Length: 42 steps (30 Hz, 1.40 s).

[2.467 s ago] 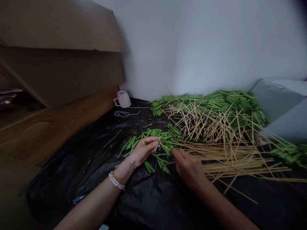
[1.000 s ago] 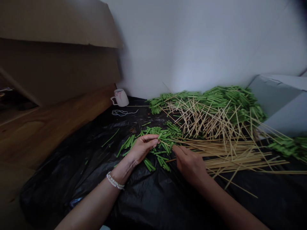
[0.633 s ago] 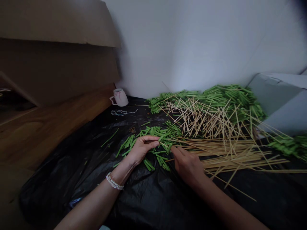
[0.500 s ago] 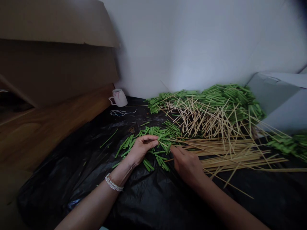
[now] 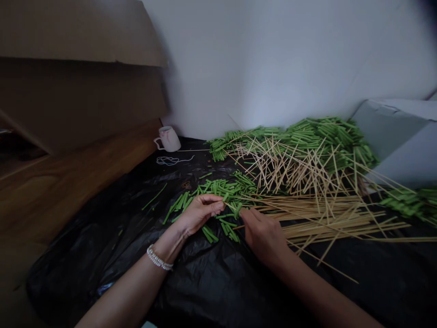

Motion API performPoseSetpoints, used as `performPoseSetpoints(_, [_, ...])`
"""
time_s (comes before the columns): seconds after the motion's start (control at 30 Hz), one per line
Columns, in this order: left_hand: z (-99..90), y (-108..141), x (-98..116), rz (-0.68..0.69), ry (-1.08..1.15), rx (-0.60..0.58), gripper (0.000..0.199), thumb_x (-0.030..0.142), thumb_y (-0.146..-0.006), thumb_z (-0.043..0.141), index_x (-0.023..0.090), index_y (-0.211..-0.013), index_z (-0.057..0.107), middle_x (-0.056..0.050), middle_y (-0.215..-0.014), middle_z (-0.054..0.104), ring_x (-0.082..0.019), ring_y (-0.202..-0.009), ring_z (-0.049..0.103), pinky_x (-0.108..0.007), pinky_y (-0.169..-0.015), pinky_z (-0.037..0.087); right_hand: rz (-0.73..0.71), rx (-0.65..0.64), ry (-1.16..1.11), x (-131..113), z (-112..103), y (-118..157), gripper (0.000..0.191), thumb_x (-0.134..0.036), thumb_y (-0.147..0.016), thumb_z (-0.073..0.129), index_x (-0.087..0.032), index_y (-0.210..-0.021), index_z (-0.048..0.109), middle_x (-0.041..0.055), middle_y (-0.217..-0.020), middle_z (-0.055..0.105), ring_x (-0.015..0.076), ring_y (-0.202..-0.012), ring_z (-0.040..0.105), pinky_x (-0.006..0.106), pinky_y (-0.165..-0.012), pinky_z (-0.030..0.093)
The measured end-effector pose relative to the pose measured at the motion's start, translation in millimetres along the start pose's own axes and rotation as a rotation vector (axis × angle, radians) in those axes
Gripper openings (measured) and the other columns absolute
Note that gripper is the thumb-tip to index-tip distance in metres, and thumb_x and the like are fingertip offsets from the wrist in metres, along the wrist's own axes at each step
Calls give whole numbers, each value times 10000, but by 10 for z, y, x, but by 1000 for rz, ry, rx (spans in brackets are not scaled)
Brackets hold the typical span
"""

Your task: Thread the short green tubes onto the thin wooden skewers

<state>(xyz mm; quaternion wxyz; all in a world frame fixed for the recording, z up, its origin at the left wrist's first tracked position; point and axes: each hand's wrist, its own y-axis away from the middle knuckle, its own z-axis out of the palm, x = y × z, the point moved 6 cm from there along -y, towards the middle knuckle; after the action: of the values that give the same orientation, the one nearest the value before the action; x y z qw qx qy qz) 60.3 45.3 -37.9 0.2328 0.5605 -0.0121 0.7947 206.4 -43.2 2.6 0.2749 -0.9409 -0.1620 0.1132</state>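
My left hand (image 5: 202, 212), a beaded bracelet at its wrist, pinches the tip end of a thin wooden stick (image 5: 228, 206) that has short green pieces on it. At the other side my right hand (image 5: 261, 232) is closed with its fingertips at a green piece (image 5: 238, 210) near the stick. Under and beyond both hands lies a loose pile of short green stem pieces (image 5: 218, 187). Bare wooden sticks (image 5: 321, 216) lie in a bundle to the right of my right hand. Behind them, many sticks carrying green pieces are heaped (image 5: 307, 141).
Black plastic sheeting (image 5: 112, 228) covers the surface. A white mug (image 5: 169, 139) and a tangled string (image 5: 169, 161) are at the back left. A cardboard box (image 5: 82, 91) stands left, a pale box (image 5: 399, 141) right, and more green pieces (image 5: 413, 205) at the right edge.
Both hands have shifted very slightly left along with the view. My left fingertips have moved a little on the stick; the grips look otherwise the same.
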Motion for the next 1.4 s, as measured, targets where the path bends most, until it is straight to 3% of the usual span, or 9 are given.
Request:
performPoseSetpoints(0.23, [13, 15, 2, -8, -10, 7, 305, 214, -483, 903, 127, -725, 738, -34, -657, 720, -97, -607, 648, -202, -633, 487, 68, -105, -61, 4, 31, -10, 221, -80, -837, 417, -197, -851, 605, 5, -720, 623, 133, -623, 563, 270, -549, 287])
performPoseSetpoints(0.73, [13, 24, -54, -58, -23, 6, 310, 212, -495, 899, 125, -738, 729, -31, -687, 718, -106, -627, 650, -216, -640, 491, 10, -105, 60, -48, 55, -15, 239, -44, -773, 452, -181, -888, 610, 18, -717, 625, 129, -587, 544, 270, -528, 261])
performPoseSetpoints(0.87, [110, 48, -94, -61, -70, -61, 289, 235, -509, 894, 122, -722, 735, -12, -643, 683, -77, -581, 597, -198, -604, 458, 11, -115, 36, -76, 80, -22, 214, -52, -786, 458, -184, -872, 603, 11, -728, 627, 127, -582, 548, 270, -532, 262])
performPoseSetpoints(1.13, [113, 46, -32, 10, -92, -63, 254, 246, -559, 873, 139, -754, 749, -2, -674, 660, -63, -599, 549, -189, -607, 429, -25, -7, 59, -71, 43, -34, 271, -79, -826, 465, -184, -1018, 627, -10, -707, 619, 130, -562, 558, 281, -519, 272])
performPoseSetpoints(1.3, [79, 46, -59, -28, -39, -31, 262, 238, -545, 880, 145, -750, 746, -5, -725, 670, -78, -662, 583, -215, -685, 458, -53, 41, 67, -67, 5, -18, 290, -50, -806, 450, -167, -994, 636, -1, -705, 621, 129, -563, 550, 277, -539, 286])
performPoseSetpoints(1.4, [93, 49, -88, -17, -75, -44, 267, 255, -550, 877, 136, -751, 747, -7, -682, 660, -74, -617, 562, -214, -645, 441, -66, 33, 78, -92, 2, -16, 294, -42, -801, 447, -162, -996, 632, 2, -713, 624, 133, -571, 551, 281, -541, 292])
